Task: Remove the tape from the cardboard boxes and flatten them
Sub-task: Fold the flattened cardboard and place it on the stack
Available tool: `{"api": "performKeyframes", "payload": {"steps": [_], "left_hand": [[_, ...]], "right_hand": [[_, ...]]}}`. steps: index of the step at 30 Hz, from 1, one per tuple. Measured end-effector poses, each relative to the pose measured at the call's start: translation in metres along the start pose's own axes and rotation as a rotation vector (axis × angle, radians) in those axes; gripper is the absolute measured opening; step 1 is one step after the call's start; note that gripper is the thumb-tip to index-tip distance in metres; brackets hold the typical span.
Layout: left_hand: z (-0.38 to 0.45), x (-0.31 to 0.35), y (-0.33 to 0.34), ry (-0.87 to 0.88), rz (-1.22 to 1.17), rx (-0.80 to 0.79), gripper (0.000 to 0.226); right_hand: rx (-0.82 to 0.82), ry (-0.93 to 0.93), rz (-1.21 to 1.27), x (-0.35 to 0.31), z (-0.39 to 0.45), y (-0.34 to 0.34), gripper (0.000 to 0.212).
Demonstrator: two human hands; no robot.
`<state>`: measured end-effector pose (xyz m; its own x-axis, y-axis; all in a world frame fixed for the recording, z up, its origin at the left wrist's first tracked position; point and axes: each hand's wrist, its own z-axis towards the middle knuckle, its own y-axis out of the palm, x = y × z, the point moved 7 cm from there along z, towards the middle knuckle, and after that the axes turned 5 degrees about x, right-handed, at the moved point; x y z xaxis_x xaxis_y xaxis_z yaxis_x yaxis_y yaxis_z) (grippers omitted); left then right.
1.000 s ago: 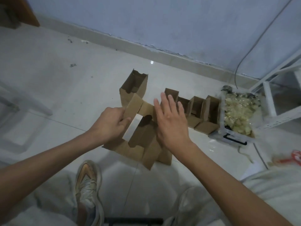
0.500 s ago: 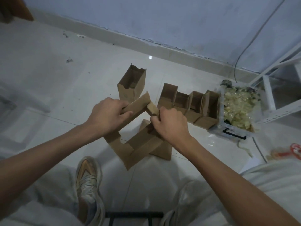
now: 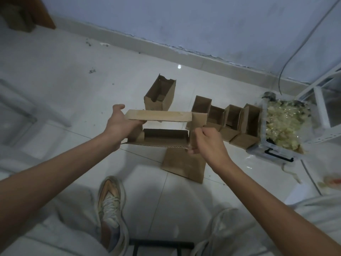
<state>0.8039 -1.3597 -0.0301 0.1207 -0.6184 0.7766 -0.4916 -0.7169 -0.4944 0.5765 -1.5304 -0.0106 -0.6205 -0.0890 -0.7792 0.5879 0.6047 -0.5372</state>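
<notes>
The left hand point(image 3: 120, 124) grasped the left end of the held box point(image 3: 162, 130), its fingers hidden behind the cardboard. The box was in the air above the floor point(image 3: 55, 85), opened out. The right hand point(image 3: 208, 145) was curled around the box's right edge; tape could not be made out. Below the box lay a flat piece point(image 3: 184, 165). Behind it stood a tall box point(image 3: 160, 95). To its right stood a row of boxes point(image 3: 227, 122), then a bin point(image 3: 282, 130) cut partly by blur.

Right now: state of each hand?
Left hand: grips the left end of the opened cardboard box.
Right hand: curled, pinching the box's right end flap.
</notes>
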Motion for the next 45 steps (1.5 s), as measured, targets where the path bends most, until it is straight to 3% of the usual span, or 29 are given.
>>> {"api": "performKeyframes", "payload": {"steps": [2,5,10,15,25,29,32,34,36,38,42,45], "left_hand": [[0.002,-0.008,-0.003,-0.07,-0.1,0.031,0.094],[0.0,-0.017,0.002,-0.024,-0.039,0.001,0.087],[0.001,-0.012,0.002,0.123,0.174,-0.019,0.057],[-0.003,-0.011,0.001,0.213,0.317,0.014,0.048],[-0.019,0.005,0.014,0.161,0.354,-0.14,0.013],[-0.037,0.016,0.022,0.245,0.291,-0.269,0.012],[-0.047,0.018,0.026,0.263,0.203,-0.326,0.015],[-0.049,0.016,0.03,0.251,0.121,-0.39,0.021],[-0.047,0.018,0.027,0.263,0.034,-0.416,0.05],[-0.043,0.024,0.022,0.301,-0.013,-0.416,0.06],[-0.045,0.032,0.023,0.441,0.042,-0.457,0.06],[-0.048,0.033,0.02,0.468,-0.018,-0.452,0.057]], "right_hand": [[-0.02,0.076,0.089,0.003,-0.004,-0.001,0.036],[-0.037,0.134,0.177,0.001,-0.009,-0.003,0.033],[-0.028,0.105,0.091,-0.005,-0.013,-0.01,0.034],[-0.04,0.116,0.092,-0.005,-0.014,-0.013,0.039],[0.047,0.008,-0.032,-0.003,-0.002,-0.03,0.034],[0.088,0.018,0.003,0.003,0.007,-0.038,0.028],[-0.007,0.092,0.28,0.006,0.009,-0.04,0.026],[-0.072,0.173,0.493,0.013,0.012,-0.044,0.04],[-0.172,0.283,0.646,0.025,0.02,-0.044,0.064],[-0.235,0.365,0.699,0.034,0.026,-0.048,0.074],[-0.269,0.411,0.591,0.041,0.028,-0.048,0.051],[-0.191,0.455,0.591,0.051,0.029,-0.045,0.04]]}}
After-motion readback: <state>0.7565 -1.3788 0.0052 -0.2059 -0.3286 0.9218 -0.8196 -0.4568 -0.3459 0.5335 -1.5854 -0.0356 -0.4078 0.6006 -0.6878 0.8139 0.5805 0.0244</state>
